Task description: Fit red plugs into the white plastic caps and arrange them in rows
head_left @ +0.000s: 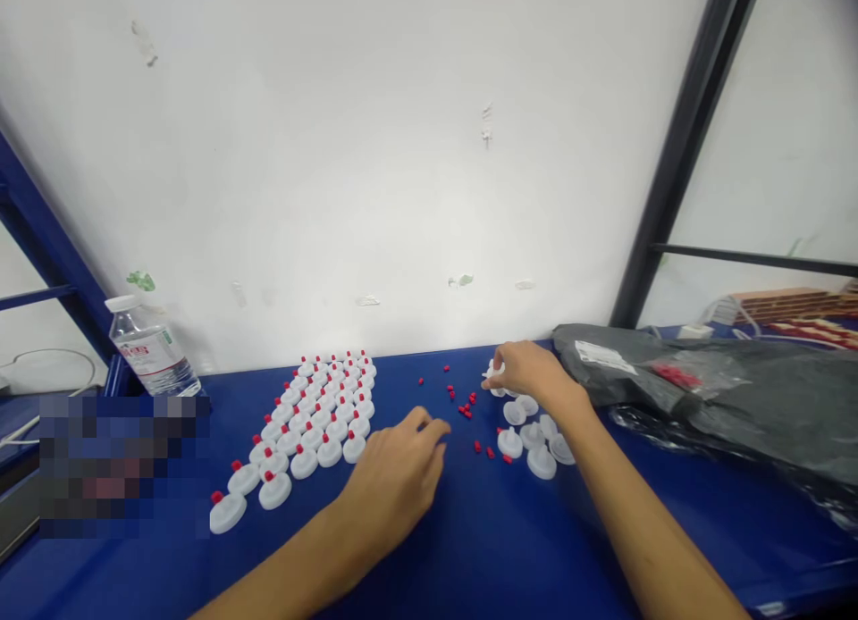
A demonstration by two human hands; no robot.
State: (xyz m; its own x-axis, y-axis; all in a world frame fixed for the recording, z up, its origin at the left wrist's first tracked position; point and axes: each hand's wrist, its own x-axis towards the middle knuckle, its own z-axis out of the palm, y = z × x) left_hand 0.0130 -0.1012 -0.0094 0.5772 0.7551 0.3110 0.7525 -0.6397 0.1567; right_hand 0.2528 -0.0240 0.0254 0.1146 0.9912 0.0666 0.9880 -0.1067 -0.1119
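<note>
My right hand (529, 368) reaches to the back right of the blue table and pinches a white plastic disc-shaped cap (494, 379) with a narrow spout. Below its wrist lies a loose group of similar white caps (542, 461). My left hand (402, 464) hovers over the middle with loosely bent fingers, somewhat apart, and nothing visible in them. Small red tips (465, 411) are scattered between the hands. To the left stand rows of white caps (304, 462), each with a red tip on its spout.
A clear water bottle (153, 352) with a white lid stands at the back left. On the right lies a dark grey plastic bag (751, 414) with a white label. A white wall (402, 155) rises behind the blue table (483, 548). The lower left area is pixelated.
</note>
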